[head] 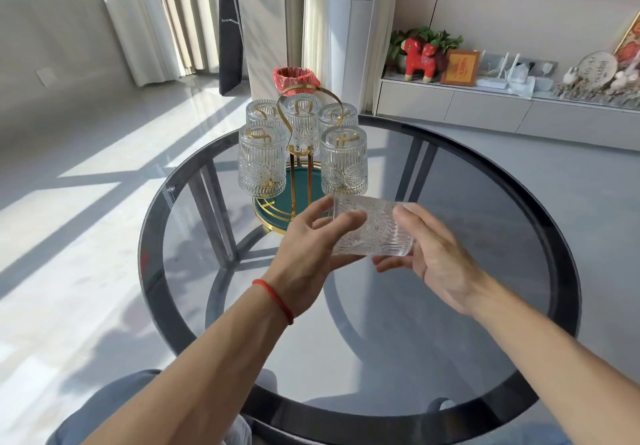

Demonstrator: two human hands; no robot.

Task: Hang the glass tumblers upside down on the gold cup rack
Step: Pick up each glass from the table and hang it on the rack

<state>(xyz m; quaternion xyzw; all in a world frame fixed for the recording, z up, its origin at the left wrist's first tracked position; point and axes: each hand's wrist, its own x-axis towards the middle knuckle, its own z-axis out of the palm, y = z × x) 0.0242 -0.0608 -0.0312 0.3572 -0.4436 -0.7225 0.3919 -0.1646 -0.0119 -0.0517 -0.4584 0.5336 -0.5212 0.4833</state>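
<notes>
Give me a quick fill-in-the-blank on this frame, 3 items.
1. The rack already carries ____ tumblers.
2. Both hands hold a tumbler lying on its ____.
3. The left hand has a ____ string at the wrist; the right hand has none.
Missing: five; side; red

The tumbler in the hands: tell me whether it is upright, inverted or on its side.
On its side. The tumbler lies roughly level between the left hand and right hand, ends pointing sideways; which end is the mouth, cannot tell.
</notes>
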